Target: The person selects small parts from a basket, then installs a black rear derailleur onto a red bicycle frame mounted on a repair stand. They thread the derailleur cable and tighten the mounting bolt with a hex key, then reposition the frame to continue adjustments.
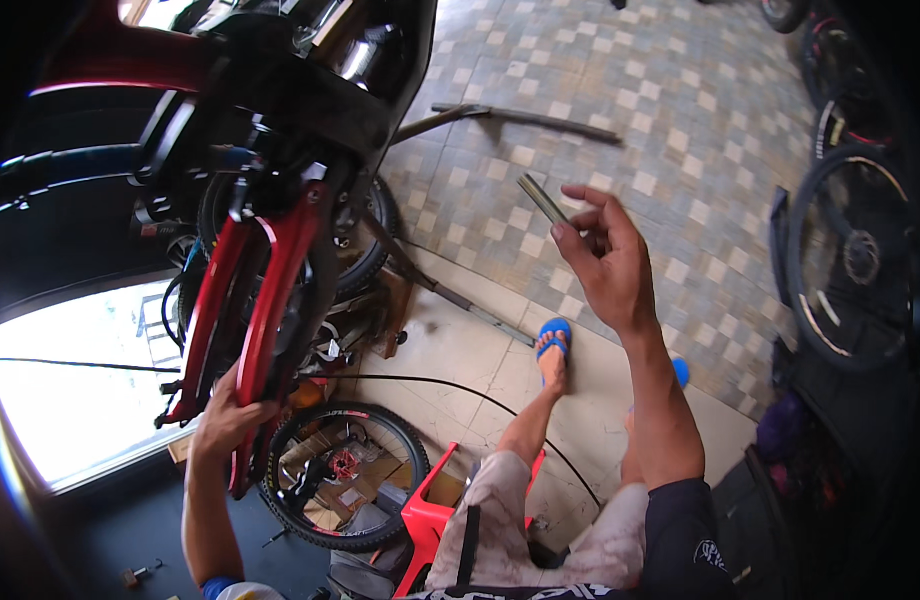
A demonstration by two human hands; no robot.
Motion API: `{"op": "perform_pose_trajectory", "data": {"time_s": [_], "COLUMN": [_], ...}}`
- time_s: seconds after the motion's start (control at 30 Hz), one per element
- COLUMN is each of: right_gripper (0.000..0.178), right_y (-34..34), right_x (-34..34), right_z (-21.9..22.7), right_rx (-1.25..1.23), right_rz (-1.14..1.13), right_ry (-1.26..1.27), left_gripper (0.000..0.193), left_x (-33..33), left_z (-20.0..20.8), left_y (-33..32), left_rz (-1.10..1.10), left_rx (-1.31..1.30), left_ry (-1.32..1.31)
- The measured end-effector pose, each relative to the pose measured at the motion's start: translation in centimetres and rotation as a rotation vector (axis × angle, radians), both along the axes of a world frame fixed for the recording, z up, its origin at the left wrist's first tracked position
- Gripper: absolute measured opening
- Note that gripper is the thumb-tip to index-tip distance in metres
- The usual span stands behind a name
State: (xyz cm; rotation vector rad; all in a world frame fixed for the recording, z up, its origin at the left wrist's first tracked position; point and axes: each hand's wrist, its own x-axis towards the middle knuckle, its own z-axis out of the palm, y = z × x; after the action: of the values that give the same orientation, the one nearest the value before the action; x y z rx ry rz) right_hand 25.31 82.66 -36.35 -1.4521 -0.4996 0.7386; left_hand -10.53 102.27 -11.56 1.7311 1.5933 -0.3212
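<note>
A red bicycle frame (300,235) hangs at the left, its two rear arms pointing down toward me. My left hand (225,422) is wrapped round the lower part of one red arm, some of its fingers hidden behind it. Out over the tiled floor, my right hand (615,265) pinches a short shiny metal tube (542,198) between thumb and fingers, apart from the frame. The tube slants up and to the left, its far end free.
A bicycle wheel (416,445) with a red hub lies below the frame. Beside my legs is a red plastic stool (420,520). Dark stand legs (550,122) cross the floor. More wheels (802,290) line the right side. A black cable (470,388) arcs past my leg.
</note>
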Motion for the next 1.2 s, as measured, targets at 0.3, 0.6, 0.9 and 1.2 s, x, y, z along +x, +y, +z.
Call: {"op": "perform_pose_trajectory", "data": {"time_s": [0.3, 0.6, 0.9, 1.2], "right_gripper": [0.024, 0.033, 0.029, 0.029], "right_y": [6.2, 8.3, 12.2, 12.5], "right_x": [-1.3, 1.5, 4.6, 3.7], "right_z": [-7.2, -7.0, -6.5, -5.4], "right_rx": [0.408, 0.765, 0.888, 0.907], "right_rz": [0.159, 0.387, 0.38, 0.312], "right_ry": [0.385, 0.169, -0.34, -0.517], "left_gripper": [0.065, 0.045, 0.043, 0.018], "left_x": [-1.1, 3.3, 5.5, 6.0], "left_z": [0.2, -1.6, -8.0, -7.7], "left_y": [-0.6, -3.0, -4.4, -4.1], "left_rz": [0.097, -0.006, -0.326, -0.26], "left_rx": [0.215, 0.55, 1.377, 1.513], "left_ry": [0.05, 0.247, 0.379, 0.467]}}
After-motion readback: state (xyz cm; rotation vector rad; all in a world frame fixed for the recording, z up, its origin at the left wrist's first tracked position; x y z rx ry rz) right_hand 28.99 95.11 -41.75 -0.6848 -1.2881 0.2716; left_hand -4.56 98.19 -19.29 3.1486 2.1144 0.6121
